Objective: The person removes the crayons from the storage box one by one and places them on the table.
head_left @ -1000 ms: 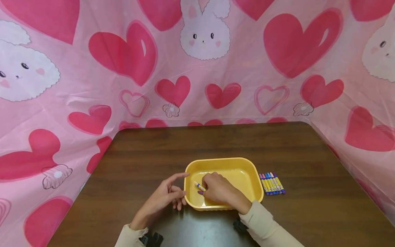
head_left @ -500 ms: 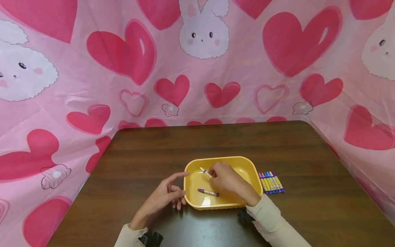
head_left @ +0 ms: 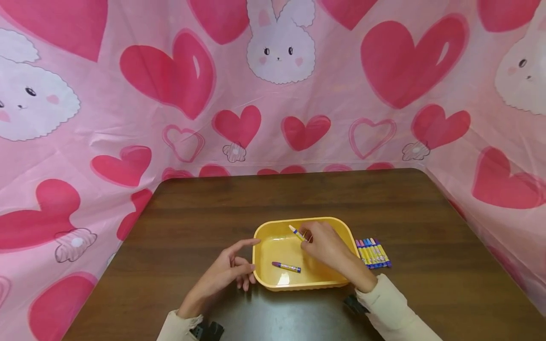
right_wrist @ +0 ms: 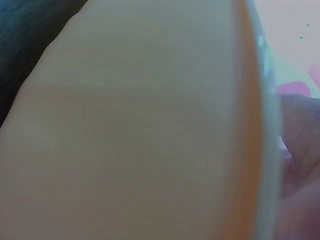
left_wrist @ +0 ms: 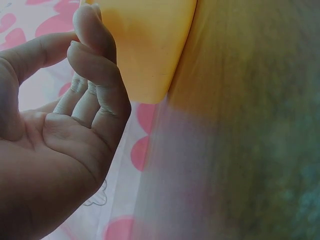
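A yellow plastic tray sits on the dark wooden table. Over the tray's far half my right hand pinches a yellow-and-blue crayon, its tip pointing up and left. A purple crayon lies on the tray floor near the front. My left hand rests on the table against the tray's left wall, fingers loosely curled and touching the rim, holding nothing. In the left wrist view, the fingertips meet the tray's corner. The right wrist view is filled by the tray's wall.
A row of several crayons lies on the table just right of the tray. A pink cloth with hearts and bunnies walls the table at the back and both sides.
My right hand has lifted the yellow-and-blue crayon from the tray's front left toward its far middle, uncovering the purple crayon on the tray floor. The left hand has stayed put.
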Action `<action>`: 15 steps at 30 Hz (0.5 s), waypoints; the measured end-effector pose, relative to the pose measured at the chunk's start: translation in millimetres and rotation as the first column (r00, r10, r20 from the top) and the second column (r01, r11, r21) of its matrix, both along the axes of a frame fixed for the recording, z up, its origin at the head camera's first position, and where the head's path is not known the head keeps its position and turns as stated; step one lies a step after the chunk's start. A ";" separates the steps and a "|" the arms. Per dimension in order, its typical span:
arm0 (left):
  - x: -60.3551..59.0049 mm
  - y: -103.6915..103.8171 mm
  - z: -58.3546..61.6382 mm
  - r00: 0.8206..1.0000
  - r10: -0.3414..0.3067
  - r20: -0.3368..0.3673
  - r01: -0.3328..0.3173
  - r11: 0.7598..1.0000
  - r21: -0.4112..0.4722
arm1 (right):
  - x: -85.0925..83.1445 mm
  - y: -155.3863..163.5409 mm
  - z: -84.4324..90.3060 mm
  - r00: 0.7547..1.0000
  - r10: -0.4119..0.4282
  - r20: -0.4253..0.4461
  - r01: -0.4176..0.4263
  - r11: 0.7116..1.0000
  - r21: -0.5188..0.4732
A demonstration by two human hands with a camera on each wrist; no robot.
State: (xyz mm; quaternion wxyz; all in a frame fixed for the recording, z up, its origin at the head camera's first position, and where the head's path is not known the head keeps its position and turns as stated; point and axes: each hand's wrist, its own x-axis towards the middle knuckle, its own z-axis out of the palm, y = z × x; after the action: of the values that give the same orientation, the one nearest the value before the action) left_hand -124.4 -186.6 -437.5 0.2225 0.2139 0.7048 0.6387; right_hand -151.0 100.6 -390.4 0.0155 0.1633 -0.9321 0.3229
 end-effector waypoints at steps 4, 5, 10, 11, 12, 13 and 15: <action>-0.8 -1.1 0.6 1.000 0.000 0.009 0.000 1.000 0.003 | 5.8 9.6 3.1 0.999 -0.013 -0.048 0.012 1.000 -0.020; -0.9 -1.3 0.6 1.000 -0.001 0.012 0.001 1.000 0.001 | 7.7 12.1 3.7 0.998 -0.015 -0.061 0.013 1.000 -0.025; -1.4 -2.2 -0.8 1.000 -0.010 0.013 0.010 1.000 -0.007 | 17.5 24.4 5.7 0.991 -0.030 -0.130 0.023 0.998 -0.052; -1.4 -2.3 -1.0 1.000 -0.011 0.013 0.011 1.000 -0.009 | 19.5 26.4 6.3 0.990 -0.036 -0.137 0.029 0.998 -0.058; -1.4 -2.3 -1.3 1.000 -0.010 0.013 0.010 1.000 -0.011 | 21.2 28.6 6.9 0.989 -0.042 -0.144 0.034 0.997 -0.062; -1.4 -2.2 -1.4 1.000 -0.009 0.015 0.009 1.000 -0.014 | 22.9 30.5 7.6 0.988 -0.050 -0.149 0.040 0.997 -0.068; -1.3 -1.9 -1.5 1.000 -0.005 0.021 0.005 1.000 -0.020 | 25.7 34.3 8.8 0.987 -0.059 -0.148 0.048 0.996 -0.080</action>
State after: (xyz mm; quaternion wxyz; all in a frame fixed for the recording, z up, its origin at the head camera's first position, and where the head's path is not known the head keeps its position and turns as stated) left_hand -125.6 -188.5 -439.0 0.2337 0.2066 0.7082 0.6333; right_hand -125.2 134.9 -381.6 0.1005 0.1613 -0.9194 0.3444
